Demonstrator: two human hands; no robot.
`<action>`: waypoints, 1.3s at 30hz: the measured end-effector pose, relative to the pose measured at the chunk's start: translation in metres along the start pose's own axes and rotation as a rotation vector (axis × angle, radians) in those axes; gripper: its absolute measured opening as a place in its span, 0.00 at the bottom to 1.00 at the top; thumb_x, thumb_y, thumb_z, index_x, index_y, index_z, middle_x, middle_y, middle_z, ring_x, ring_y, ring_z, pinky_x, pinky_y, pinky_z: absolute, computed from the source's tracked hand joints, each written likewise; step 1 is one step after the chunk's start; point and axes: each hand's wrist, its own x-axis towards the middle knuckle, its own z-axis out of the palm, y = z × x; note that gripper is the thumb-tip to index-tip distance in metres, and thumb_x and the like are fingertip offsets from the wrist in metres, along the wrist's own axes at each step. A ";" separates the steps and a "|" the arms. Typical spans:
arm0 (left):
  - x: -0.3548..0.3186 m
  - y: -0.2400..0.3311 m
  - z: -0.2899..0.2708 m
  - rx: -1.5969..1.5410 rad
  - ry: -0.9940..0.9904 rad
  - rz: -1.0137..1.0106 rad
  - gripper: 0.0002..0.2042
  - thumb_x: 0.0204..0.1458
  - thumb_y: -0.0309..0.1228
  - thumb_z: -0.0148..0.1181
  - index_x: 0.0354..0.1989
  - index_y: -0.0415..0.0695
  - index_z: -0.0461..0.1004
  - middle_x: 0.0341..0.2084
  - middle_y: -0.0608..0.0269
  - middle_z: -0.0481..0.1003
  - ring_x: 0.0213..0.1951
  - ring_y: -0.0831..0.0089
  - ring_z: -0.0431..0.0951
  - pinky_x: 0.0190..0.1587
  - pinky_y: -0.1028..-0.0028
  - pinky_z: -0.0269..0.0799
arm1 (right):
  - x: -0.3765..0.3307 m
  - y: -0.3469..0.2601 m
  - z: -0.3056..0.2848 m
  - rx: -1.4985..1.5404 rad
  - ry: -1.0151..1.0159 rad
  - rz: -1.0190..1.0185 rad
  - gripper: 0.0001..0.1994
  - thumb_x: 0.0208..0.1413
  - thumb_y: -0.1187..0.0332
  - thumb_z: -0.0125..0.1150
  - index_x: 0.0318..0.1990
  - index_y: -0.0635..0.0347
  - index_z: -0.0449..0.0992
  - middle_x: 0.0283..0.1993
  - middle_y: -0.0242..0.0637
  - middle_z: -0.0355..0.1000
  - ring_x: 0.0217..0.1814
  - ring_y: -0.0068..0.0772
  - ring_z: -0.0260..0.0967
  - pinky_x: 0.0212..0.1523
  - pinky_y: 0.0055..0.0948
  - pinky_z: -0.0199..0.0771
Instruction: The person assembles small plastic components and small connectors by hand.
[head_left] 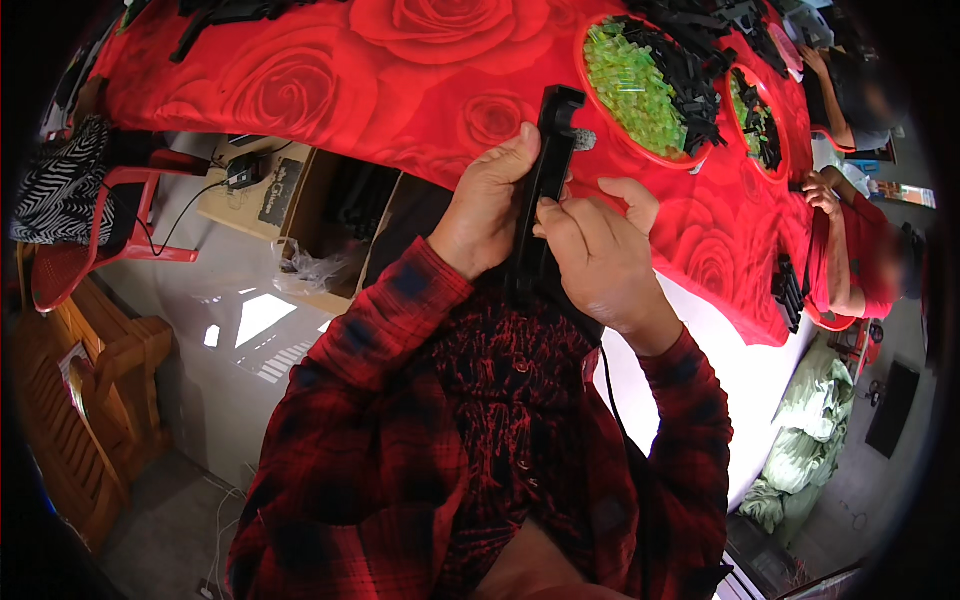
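Observation:
A long black plastic part with a hooked upper end stands nearly upright in front of my chest. My left hand wraps its left side, thumb lying along the upper half. On the other side my right hand pinches at the part's middle, fingers bent against it; whether a small piece is between those fingertips is hidden. A small grey, rough-looking piece shows beside the part's upper end. Just beyond my hands lies the red rose-patterned tablecloth.
A red basin of yellow-green pieces and black parts sits far right, a smaller basin beside it. Under the table stands an open cardboard box. A red chair is at left. Other people sit along the right side.

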 end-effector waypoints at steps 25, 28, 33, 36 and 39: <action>0.003 -0.003 -0.012 -0.121 -0.010 -0.166 0.22 0.67 0.48 0.50 0.55 0.41 0.73 0.47 0.60 0.78 0.49 0.70 0.78 0.56 0.67 0.74 | 0.012 0.003 0.010 0.290 -0.025 0.364 0.10 0.47 0.80 0.58 0.37 0.62 0.79 0.39 0.36 0.68 0.44 0.38 0.67 0.51 0.41 0.55; 0.001 -0.005 -0.015 -0.085 0.008 -0.167 0.20 0.67 0.46 0.51 0.55 0.42 0.73 0.46 0.61 0.79 0.48 0.71 0.79 0.54 0.68 0.75 | 0.008 0.014 0.011 0.420 -0.050 0.390 0.12 0.48 0.83 0.54 0.39 0.61 0.78 0.37 0.35 0.67 0.43 0.35 0.69 0.51 0.36 0.55; 0.001 -0.009 -0.013 -0.116 0.029 -0.114 0.17 0.66 0.43 0.53 0.53 0.42 0.74 0.45 0.62 0.79 0.46 0.72 0.80 0.52 0.69 0.76 | 0.009 0.015 0.008 0.505 -0.049 0.421 0.11 0.48 0.84 0.52 0.36 0.61 0.77 0.35 0.34 0.67 0.40 0.34 0.67 0.50 0.35 0.55; 0.000 -0.007 0.002 -0.124 0.135 -0.111 0.15 0.65 0.41 0.56 0.41 0.40 0.79 0.32 0.63 0.80 0.34 0.74 0.80 0.41 0.74 0.78 | 0.006 0.006 0.011 0.486 -0.016 0.446 0.10 0.48 0.84 0.52 0.35 0.61 0.77 0.35 0.34 0.66 0.39 0.35 0.67 0.49 0.35 0.56; 0.001 -0.008 -0.007 -0.063 0.067 -0.129 0.16 0.64 0.43 0.57 0.43 0.40 0.78 0.35 0.61 0.80 0.36 0.73 0.80 0.42 0.72 0.78 | 0.000 0.003 0.014 0.482 -0.002 0.473 0.10 0.47 0.83 0.54 0.35 0.61 0.77 0.35 0.35 0.68 0.39 0.38 0.68 0.49 0.36 0.56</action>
